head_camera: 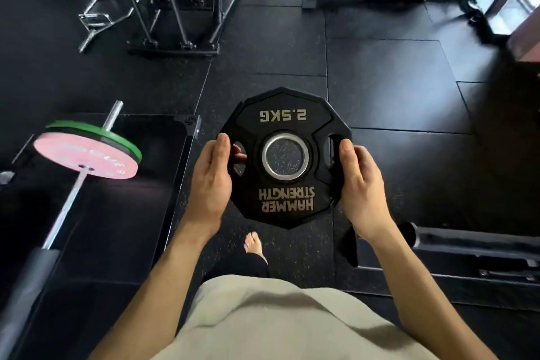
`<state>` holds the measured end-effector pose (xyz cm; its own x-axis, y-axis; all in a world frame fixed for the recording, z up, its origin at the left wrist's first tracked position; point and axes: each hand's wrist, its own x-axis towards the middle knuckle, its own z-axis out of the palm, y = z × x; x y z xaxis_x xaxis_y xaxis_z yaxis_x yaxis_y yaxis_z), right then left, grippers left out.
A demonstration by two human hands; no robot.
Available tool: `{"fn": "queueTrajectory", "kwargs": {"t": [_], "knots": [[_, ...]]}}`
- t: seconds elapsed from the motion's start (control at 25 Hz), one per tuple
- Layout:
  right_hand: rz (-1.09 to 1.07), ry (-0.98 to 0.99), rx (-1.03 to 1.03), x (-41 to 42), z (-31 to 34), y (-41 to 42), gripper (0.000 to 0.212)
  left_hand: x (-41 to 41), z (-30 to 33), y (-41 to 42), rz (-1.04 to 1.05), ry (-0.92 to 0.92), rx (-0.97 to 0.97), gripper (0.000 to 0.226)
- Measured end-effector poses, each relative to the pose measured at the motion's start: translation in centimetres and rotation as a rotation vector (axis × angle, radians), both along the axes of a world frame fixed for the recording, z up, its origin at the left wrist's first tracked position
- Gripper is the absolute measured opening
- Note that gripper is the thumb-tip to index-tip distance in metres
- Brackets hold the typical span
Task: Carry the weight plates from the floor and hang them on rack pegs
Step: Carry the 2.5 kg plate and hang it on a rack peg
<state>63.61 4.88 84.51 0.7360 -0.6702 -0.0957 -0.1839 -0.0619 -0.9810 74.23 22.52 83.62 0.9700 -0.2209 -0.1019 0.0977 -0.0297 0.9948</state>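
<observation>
A black 2.5 kg weight plate (pixel 285 126) with a steel-ringed centre hole is held flat in front of me, above the floor. Its lettering reads upside down from here. My left hand (pixel 211 181) grips the plate's left edge, with fingertips showing through the left grip slot. My right hand (pixel 361 181) grips the right edge at the other slot, thumb on top. No rack peg can be made out.
A barbell (pixel 65 207) loaded with a pink plate (pixel 84 158) and a green plate (pixel 117 137) lies at the left. Black machine frames (pixel 172 23) stand ahead, another machine base (pixel 467 245) at the right. My bare foot (pixel 254 244) is on the rubber floor.
</observation>
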Motion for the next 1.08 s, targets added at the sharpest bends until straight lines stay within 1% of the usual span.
{"fn": "queueTrajectory", "kwargs": {"t": [0.2, 0.36, 0.48, 0.6, 0.72, 0.88, 1.0, 1.08], "knots": [[-0.089, 0.007, -0.005, 12.7, -1.6, -7.2, 0.035, 13.8, -1.7, -7.8, -0.112, -0.005, -0.091, 0.037], [-0.213, 0.005, 0.018, 22.1, -0.9, -12.8, 0.037, 25.4, -1.0, -15.0, -0.227, 0.009, -0.078, 0.046], [-0.305, 0.012, 0.054, 28.1, -0.4, -17.8, 0.035, 32.8, -0.3, -21.1, -0.321, 0.044, -0.082, 0.045], [-0.377, -0.007, 0.073, 32.8, -0.7, -23.1, 0.034, 38.5, 0.1, -27.6, -0.434, 0.051, -0.049, 0.057], [-0.454, -0.039, 0.098, 37.7, -1.3, -30.3, 0.035, 44.2, 0.0, -36.1, -0.535, 0.045, -0.051, 0.052], [-0.517, -0.038, 0.136, 43.2, -1.4, -40.8, 0.04, 51.1, -0.5, -48.4, -0.621, 0.019, 0.022, 0.059], [-0.564, -0.038, 0.163, 46.3, -0.8, -48.2, 0.037, 55.1, -0.2, -57.4, -0.669, 0.021, 0.063, 0.055], [-0.622, -0.038, 0.166, 48.1, -0.5, -53.2, 0.034, 57.5, 0.1, -63.4, -0.718, 0.026, 0.057, 0.05]]}}
